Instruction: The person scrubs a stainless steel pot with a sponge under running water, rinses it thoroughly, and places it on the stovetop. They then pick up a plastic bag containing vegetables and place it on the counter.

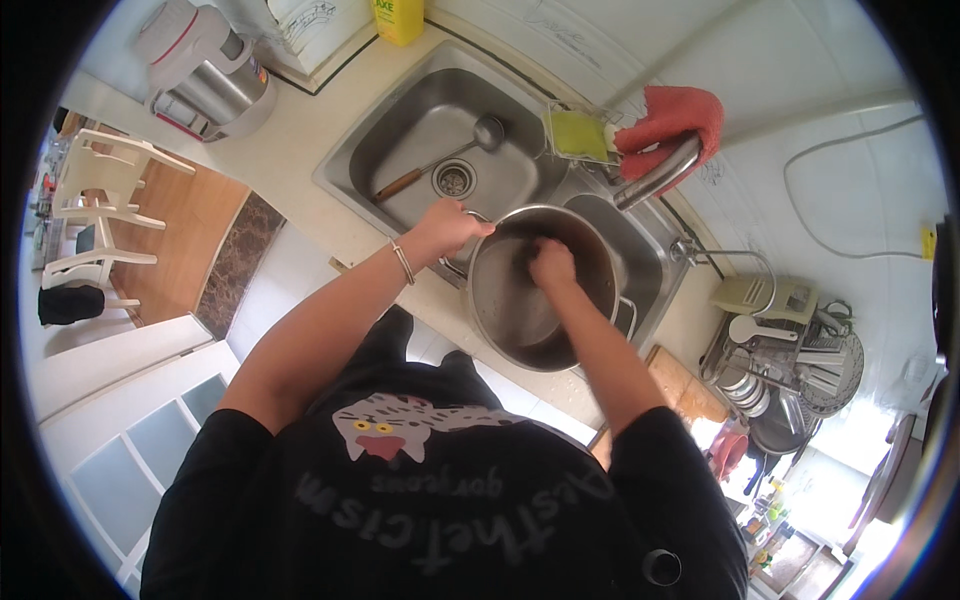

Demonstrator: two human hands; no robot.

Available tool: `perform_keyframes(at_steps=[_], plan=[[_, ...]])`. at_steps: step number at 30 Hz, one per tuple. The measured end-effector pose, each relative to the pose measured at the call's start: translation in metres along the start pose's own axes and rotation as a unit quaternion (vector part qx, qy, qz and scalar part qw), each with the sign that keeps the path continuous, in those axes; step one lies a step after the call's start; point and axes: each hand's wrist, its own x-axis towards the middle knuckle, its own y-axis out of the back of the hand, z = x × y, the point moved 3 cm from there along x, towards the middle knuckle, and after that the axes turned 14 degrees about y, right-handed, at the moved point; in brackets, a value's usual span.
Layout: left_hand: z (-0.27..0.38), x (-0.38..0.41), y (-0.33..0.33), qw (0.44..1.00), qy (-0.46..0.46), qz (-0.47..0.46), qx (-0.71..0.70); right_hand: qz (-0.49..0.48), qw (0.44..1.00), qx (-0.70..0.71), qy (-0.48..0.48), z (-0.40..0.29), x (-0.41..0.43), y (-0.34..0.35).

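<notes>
A large stainless steel pot (517,300) with two loop handles is tilted over the right part of a double-basin sink (442,97), its mouth facing me. My left hand (450,229), with a bracelet at the wrist, grips the pot's left handle. Inside the pot, my right hand (553,262) is against the inner wall with its fingers curled; whether it holds something is hidden. A ladle (488,133) with a wooden handle lies in the left basin beside the drain. A red cloth (667,127) hangs over the faucet (652,180).
A green sponge (577,135) sits in a wire rack behind the sink. A yellow bottle (399,21) and a soymilk-maker-like appliance (214,82) stand on the counter at the left. Right of the sink are a wooden cutting board (679,382) and a dish rack holding bowls (742,386).
</notes>
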Motion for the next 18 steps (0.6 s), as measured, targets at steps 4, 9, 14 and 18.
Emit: perform_keyframes(at_steps=[4,9,14,18], plan=[[-0.003,0.004,0.007,0.999,0.009,0.024,0.028,-0.030,0.982,0.063,0.178,-0.065,-0.032,-0.033],[0.004,-0.005,0.003,1.000,0.014,0.003,0.012,-0.041,0.996,0.043,0.068,0.001,-0.023,0.001],[-0.003,0.006,0.010,1.000,0.003,0.003,0.022,-0.045,0.982,0.068,0.170,-0.068,-0.033,-0.043],[0.000,0.004,0.004,0.999,0.034,-0.009,0.015,-0.148,0.986,0.061,0.037,0.007,-0.022,-0.004]])
